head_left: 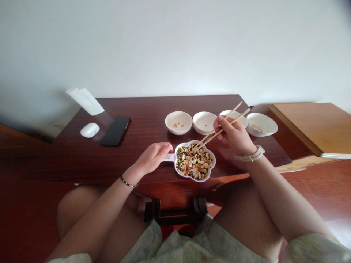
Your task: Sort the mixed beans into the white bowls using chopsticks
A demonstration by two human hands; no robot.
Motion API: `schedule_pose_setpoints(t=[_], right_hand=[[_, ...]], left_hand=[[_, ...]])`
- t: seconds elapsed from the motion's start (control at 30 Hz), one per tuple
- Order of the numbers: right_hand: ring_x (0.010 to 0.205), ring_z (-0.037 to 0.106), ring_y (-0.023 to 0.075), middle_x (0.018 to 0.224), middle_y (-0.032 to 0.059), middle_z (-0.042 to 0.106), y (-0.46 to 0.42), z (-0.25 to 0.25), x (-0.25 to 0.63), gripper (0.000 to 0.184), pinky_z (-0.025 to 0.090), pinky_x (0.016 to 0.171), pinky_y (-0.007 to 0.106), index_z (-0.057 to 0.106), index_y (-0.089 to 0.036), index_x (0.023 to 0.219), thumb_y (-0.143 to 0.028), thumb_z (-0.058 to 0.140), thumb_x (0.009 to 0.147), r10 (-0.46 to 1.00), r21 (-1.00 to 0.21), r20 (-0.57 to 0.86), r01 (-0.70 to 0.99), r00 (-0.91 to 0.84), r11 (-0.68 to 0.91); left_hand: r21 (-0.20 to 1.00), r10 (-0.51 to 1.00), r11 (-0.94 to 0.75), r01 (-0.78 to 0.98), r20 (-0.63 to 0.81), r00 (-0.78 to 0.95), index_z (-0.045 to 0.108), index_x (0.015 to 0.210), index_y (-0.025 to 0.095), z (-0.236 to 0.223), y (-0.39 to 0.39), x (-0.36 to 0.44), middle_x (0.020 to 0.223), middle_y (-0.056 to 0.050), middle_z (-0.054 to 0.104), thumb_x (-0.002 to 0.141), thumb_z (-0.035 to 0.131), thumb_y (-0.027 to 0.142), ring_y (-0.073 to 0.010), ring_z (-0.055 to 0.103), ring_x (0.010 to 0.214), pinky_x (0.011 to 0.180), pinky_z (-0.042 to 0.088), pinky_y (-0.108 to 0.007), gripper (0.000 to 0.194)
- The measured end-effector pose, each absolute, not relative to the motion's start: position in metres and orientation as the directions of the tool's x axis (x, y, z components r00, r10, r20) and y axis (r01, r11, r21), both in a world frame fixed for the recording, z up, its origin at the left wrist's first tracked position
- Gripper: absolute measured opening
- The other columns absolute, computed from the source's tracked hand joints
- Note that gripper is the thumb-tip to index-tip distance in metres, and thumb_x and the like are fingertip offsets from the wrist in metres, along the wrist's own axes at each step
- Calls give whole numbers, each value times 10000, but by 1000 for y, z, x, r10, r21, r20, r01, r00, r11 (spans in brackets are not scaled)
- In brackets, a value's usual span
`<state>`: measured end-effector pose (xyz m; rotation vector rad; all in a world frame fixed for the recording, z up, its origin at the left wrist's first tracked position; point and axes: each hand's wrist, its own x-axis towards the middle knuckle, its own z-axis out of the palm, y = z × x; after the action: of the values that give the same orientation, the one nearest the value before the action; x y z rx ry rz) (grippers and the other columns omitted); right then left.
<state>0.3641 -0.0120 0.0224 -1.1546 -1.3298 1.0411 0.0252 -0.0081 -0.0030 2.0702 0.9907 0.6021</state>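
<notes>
Obs. from my remote seat, head cam: R hand (233,135) pinches a pair of bamboo chopsticks (236,120) in the usual fingers-together grip, tips down at the upper-left part of the mixed beans and grains (194,162); can't tell if a grain sits btw the tips. L hand (152,157) is loosely curled, fingers at the labelled white tab (169,157) of the white flower-shaped dish (214,159); can't tell if it grips the tab or only rests there. Dish sits near the counter's (153,106) front edge, and the bulk of the mix lies in it. Status: of 4 small white bowls behind it, bowl 1 (178,122) has a few pale grains, bowl 2 (204,122) shows no clear contents at this res, bowl 3 (223,113) is partly hidden by R hand, bowl 4 (261,124) has a little pale stuff. Room: open wood btw L hand and the black smartphone (115,130); white mouse (89,130) lies just beside it. Bowl row runs close to R hand; counter's far edge lies just behind the bowls; wooden board (301,124) sits off the R end.
</notes>
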Motion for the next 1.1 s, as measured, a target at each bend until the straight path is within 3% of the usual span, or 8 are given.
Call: schedule_pose_setpoints(t=[0.27,0.43,0.63,0.87,1.1], right_hand=[[505,501,85,649,-9,561,-8,26,358,505,344,427,210,680,-200,860,-686,735,985,977,-979,198,-27,75,200],[481,458,91,585,-18,522,-1,27,348,532,324,431,230,655,-210,851,-717,671,1012,944,-954,297,5,141,299],[526,514,114,687,11,562,8,25,332,561,360,451,263,612,-241,872,-778,572,1028,883,-922,386,125,266,366],[607,598,108,845,37,620,14,21,325,563,455,512,252,649,-228,913,-778,593,1019,879,-918,397,117,262,379],[572,570,89,818,22,617,14,18,332,542,412,481,230,661,-219,897,-747,636,1016,891,-922,386,59,239,384]], left_hand=[[786,808,-417,456,90,583,705,925,210,-3,-9,26,915,-22,752,1162,388,433,-193,657,834,802,481,-320,454],[793,805,-411,449,85,587,702,918,201,-1,-9,26,909,-39,756,1151,394,417,-197,650,842,806,480,-326,443],[802,803,-410,435,90,589,694,901,184,3,-10,27,883,-45,746,1151,386,416,-194,635,826,785,471,-313,459],[792,797,-418,445,85,598,691,916,177,1,-10,27,902,-47,741,1163,370,414,-189,625,830,797,463,-319,469],[789,796,-421,447,86,599,704,933,189,-2,-8,26,914,-34,741,1168,381,426,-185,637,840,806,471,-324,464]])
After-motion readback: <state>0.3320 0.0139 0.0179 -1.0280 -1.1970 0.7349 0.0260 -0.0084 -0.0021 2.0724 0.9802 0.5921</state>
